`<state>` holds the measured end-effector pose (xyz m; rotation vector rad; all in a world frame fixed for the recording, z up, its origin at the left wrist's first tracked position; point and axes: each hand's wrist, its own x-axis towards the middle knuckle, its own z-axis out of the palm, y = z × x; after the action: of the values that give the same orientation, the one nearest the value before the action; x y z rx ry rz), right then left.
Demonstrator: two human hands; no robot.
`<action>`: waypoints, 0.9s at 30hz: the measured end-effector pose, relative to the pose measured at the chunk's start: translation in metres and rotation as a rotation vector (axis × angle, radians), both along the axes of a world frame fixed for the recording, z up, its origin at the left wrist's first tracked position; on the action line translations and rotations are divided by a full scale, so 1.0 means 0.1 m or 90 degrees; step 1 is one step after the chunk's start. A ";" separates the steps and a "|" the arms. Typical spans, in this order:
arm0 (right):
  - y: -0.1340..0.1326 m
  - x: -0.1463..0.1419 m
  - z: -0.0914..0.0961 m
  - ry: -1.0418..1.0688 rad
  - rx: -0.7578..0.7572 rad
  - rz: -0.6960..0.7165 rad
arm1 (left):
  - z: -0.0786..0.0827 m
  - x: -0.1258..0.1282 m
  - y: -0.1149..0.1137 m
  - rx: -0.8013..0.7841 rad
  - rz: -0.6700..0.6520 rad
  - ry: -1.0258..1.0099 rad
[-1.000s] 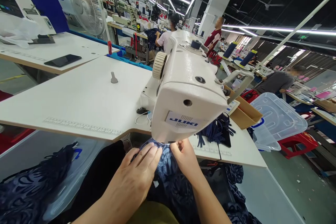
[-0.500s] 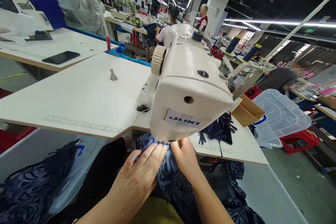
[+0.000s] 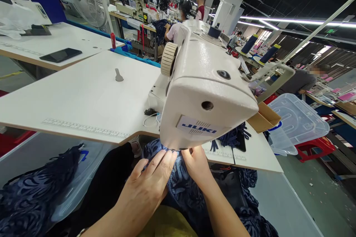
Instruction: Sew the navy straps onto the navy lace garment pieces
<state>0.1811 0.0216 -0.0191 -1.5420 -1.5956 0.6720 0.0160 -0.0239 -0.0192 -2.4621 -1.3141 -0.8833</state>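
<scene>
A navy patterned fabric piece, perhaps part of a garment, runs under the head of a white sewing machine and hangs down over my lap. My left hand lies flat on it with fingers stretched towards the needle area, thumb apart. Close beside, my right hand pinches the fabric's right side between thumb and bent fingers. The machine head hides the needle, presser foot and fingertips' far side. Light shines on the cloth just below the head.
Navy strips lie on the table right of the machine, over a dark flat object. A small grey metal piece rests on the white tabletop. Bins with navy fabric flank my legs. A phone lies on the neighbouring table.
Both hands keep almost the same place on the fabric. The view has shifted slightly, so the machine head appears larger and further right. A standing person in the background has moved left.
</scene>
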 end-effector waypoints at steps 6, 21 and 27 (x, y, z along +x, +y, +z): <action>0.00 0.00 0.02 0.001 0.012 -0.001 | 0.01 0.01 0.01 0.004 -0.001 0.007; 0.00 0.00 0.03 -0.005 -0.010 0.025 | 0.00 0.01 0.01 0.019 0.024 0.022; 0.01 -0.02 0.03 0.004 -0.001 0.033 | -0.05 -0.01 0.02 0.030 0.030 0.018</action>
<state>0.1791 0.0225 -0.0158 -1.5025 -1.6351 0.7073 0.0152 -0.0221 -0.0239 -2.3886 -1.3202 -0.8551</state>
